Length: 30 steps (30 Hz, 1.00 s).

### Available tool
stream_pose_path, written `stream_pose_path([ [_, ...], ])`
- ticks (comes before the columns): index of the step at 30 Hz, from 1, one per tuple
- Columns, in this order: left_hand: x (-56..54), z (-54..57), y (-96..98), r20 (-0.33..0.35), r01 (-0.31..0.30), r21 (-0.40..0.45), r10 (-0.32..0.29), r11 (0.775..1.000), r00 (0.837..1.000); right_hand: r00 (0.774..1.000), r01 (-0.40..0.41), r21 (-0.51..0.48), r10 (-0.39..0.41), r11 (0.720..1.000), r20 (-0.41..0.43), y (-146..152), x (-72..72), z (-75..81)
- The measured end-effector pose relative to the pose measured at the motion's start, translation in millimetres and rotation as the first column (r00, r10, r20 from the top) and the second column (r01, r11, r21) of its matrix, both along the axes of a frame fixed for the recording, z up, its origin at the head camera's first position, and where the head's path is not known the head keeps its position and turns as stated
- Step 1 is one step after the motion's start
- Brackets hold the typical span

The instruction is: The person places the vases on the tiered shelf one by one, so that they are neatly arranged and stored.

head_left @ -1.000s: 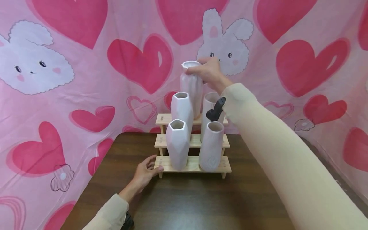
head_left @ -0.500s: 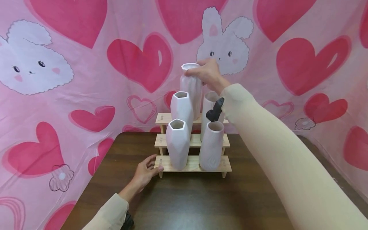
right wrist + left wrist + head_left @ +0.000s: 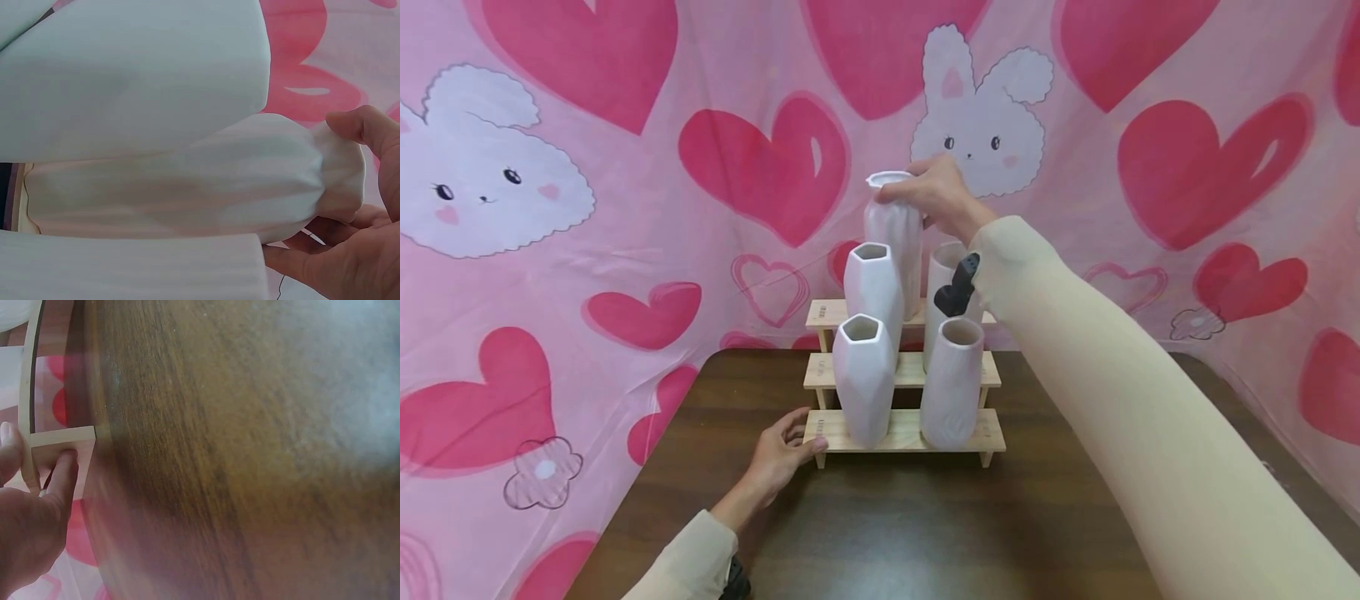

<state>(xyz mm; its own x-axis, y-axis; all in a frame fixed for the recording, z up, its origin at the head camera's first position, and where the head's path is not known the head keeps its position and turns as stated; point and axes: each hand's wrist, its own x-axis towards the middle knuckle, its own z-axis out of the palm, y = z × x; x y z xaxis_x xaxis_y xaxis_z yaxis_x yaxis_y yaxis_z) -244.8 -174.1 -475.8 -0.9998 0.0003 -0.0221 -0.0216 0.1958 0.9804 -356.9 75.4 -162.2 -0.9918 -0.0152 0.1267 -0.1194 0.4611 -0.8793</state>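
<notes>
At the back, my right hand (image 3: 936, 193) grips a tall white fluted vase (image 3: 893, 229) by its neck, thumb and fingers on opposite sides. In the right wrist view the base of the fluted vase (image 3: 169, 194) is right at the pale wood of the shelf. This vase stands upright over the top step of a three-step wooden stand (image 3: 823, 312). Low on the left, my left hand (image 3: 775, 454) pinches the end of the stand's bottom step. The left wrist view shows the thumb above the board (image 3: 26, 381) and a finger against the leg (image 3: 84, 456) below.
On the middle step stand a faceted white vase (image 3: 872, 283) and a round one (image 3: 943, 267), partly behind the right wrist. The bottom step holds another faceted vase (image 3: 865, 383) and a tapered one (image 3: 953, 392). Behind the brown table (image 3: 880, 525) hangs a pink heart cloth (image 3: 760, 50).
My right hand and the fluted vase have come down a little and shifted slightly left, its base now at the top step. My left hand keeps its place on the bottom step.
</notes>
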Motion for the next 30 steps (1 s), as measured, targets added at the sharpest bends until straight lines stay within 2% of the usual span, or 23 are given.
stream_pose_path([
  [10,-4.6,-0.4,0.5,-0.005,0.013,0.023,-0.013,1.000,1.000,0.996,-0.087,0.007,0.087,0.996,-0.022,6,0.7,-3.4],
  [14,-6.0,-1.7,0.4,-0.007,0.012,0.018,-0.012,1.000,1.000,0.990,-0.131,0.068,0.134,0.989,-0.033,11,1.4,-5.3],
  [17,-7.0,-3.1,0.9,-0.002,0.014,0.035,-0.014,0.999,1.000,0.990,-0.130,0.125,0.136,0.984,-0.034,18,6.0,-6.5],
  [20,-8.8,-4.5,0.7,0.001,0.022,0.058,-0.023,0.998,1.000,0.991,-0.114,0.158,0.123,0.981,-0.050,33,16.3,-9.5],
  [24,-7.2,-6.2,-1.0,0.000,0.021,0.066,-0.021,0.998,1.000,0.984,-0.113,0.192,0.136,0.975,-0.111,59,36.9,-19.3],
  [30,-6.2,-6.8,-1.9,-0.001,0.008,0.045,-0.008,0.999,1.000,0.960,-0.088,0.283,0.157,0.955,-0.233,107,69.7,-48.9],
])
